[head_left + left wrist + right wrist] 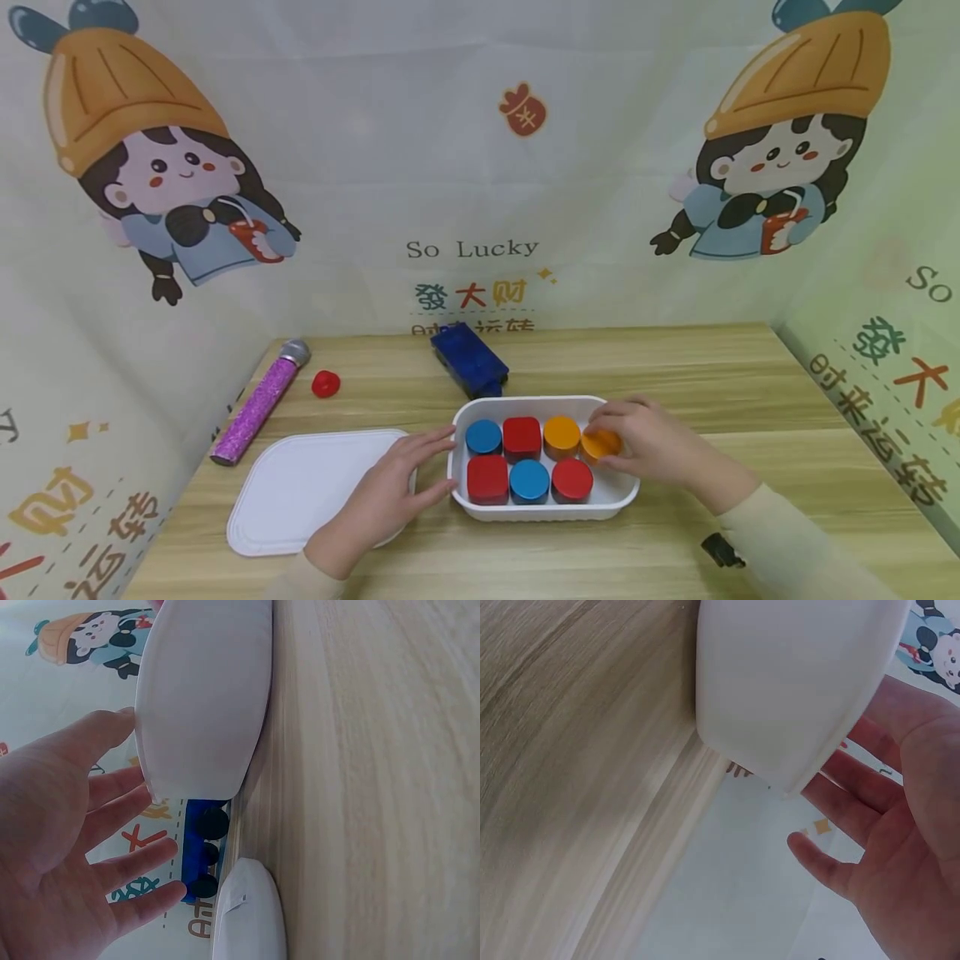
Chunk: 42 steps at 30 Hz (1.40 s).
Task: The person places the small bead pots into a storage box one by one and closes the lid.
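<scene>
A white plastic box point(543, 510) holds several blocks: blue round ones such as this blue block point(529, 480), red ones, both squarish point(487, 478) and round point(572, 480), and an orange round block point(562, 437). At the box's right end my right hand point(648, 442) reaches over the rim, thumb and fingers around a second orange round block point(600, 446). My left hand point(386, 487) touches the left rim with its thumb and fingertips, fingers extended. From the left wrist, that left hand point(67, 832) shows spread fingers beside the box wall point(202, 705). The right wrist view hides the block behind the box wall point(787, 682).
A white lid point(300, 492) lies left of the box, partly under my left hand. Behind are a pink glittery microphone point(258, 408), a small red piece point(326, 383) and a dark blue wheeled toy point(471, 360). A small black object point(722, 550) lies near my right sleeve.
</scene>
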Motion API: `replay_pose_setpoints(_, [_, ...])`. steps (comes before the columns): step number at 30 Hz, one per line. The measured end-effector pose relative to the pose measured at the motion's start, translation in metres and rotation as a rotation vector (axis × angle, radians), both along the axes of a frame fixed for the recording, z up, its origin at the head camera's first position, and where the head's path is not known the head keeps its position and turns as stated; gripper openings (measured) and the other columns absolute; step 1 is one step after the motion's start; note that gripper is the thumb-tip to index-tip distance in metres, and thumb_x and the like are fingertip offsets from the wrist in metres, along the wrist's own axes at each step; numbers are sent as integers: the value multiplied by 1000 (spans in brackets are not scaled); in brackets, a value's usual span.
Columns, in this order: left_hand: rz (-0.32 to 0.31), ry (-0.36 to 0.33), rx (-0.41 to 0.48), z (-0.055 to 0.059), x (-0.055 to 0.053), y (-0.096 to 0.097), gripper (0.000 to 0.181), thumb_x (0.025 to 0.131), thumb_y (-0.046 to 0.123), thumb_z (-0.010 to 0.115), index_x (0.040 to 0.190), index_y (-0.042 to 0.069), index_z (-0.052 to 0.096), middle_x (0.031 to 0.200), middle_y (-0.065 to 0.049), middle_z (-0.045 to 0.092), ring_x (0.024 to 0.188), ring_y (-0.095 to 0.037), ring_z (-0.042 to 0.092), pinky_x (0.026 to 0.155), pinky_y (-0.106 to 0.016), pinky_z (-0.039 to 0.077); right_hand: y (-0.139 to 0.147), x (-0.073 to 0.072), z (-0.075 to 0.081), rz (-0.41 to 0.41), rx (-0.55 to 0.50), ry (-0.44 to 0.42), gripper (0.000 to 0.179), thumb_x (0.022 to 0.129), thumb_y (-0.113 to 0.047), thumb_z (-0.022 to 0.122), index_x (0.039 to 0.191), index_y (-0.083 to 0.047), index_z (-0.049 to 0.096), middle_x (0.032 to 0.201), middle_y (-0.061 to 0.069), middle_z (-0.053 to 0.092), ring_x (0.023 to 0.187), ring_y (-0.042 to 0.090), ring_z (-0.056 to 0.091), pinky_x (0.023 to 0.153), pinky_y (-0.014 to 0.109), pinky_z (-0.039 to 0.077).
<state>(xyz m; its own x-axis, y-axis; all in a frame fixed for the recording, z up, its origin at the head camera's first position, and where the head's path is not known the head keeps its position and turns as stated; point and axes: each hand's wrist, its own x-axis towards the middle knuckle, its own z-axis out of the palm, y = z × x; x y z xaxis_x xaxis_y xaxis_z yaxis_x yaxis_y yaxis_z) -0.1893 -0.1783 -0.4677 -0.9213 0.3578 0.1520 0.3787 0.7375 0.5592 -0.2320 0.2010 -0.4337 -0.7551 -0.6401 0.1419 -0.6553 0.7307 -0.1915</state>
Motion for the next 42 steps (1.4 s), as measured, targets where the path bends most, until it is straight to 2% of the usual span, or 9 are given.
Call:
replay_pose_setpoints(6, [1, 6, -5, 0, 0, 1, 52, 91, 36, 79, 139, 21, 66, 155, 10, 54, 141, -22, 52, 117, -50, 46, 1, -4, -7, 26, 7, 3, 34, 81, -24, 89, 111, -12, 78, 115, 3, 75, 111, 28, 69, 106, 67, 45])
replay_pose_setpoints(14, [0, 17, -11, -1, -1, 2, 52, 92, 39, 78, 139, 22, 66, 155, 12, 53, 140, -21, 52, 116, -51, 46, 0, -6, -6, 3, 3, -57, 35, 82, -25, 88, 113, -13, 76, 113, -2, 76, 112, 23, 69, 114, 75, 28])
replay_pose_setpoints(22, [1, 13, -6, -2, -1, 1, 52, 92, 38, 79, 140, 21, 66, 155, 11, 53, 141, -21, 52, 116, -51, 46, -2, -5, -3, -14, 9, -83, 36, 83, -26, 88, 114, -13, 76, 114, -1, 76, 113, 24, 68, 116, 74, 25])
replay_pose_setpoints(28, [9, 4, -3, -2, -1, 2, 52, 92, 38, 79, 139, 21, 66, 155, 12, 53, 141, -21, 52, 117, -51, 45, 0, -1, -2, -10, -4, -70, 38, 82, -28, 88, 115, -13, 76, 120, 3, 73, 117, 28, 65, 117, 74, 24])
replay_pose_setpoints(32, [8, -1, -12, -2, -1, 3, 52, 92, 40, 78, 139, 21, 66, 155, 12, 53, 142, -22, 51, 116, -52, 46, 7, 6, 0, -25, -63, -43, 35, 83, -25, 88, 114, -15, 76, 126, 6, 71, 122, 31, 63, 115, 73, 30])
replay_pose_setpoints(35, [9, 2, -17, -2, -2, 3, 52, 92, 42, 77, 139, 22, 66, 154, 12, 53, 141, -22, 52, 115, -54, 47, 15, 13, -1, -49, -157, -28, 30, 84, -18, 86, 113, -16, 77, 129, 6, 70, 123, 34, 62, 111, 71, 38])
replay_pose_setpoints(38, [11, -1, -20, -2, -2, 2, 52, 92, 42, 77, 139, 23, 66, 154, 13, 53, 141, -22, 52, 115, -54, 47, 25, 18, -8, -64, -275, 9, 29, 85, -12, 84, 113, -13, 76, 131, 8, 70, 122, 35, 63, 107, 65, 47])
replay_pose_setpoints(42, [3, 12, -29, -1, -3, 0, 51, 92, 41, 77, 139, 23, 66, 154, 13, 53, 140, -21, 52, 115, -52, 47, 37, 21, -20, -89, -384, 68, 39, 85, -8, 84, 122, -9, 73, 132, 8, 69, 120, 32, 66, 101, 56, 55])
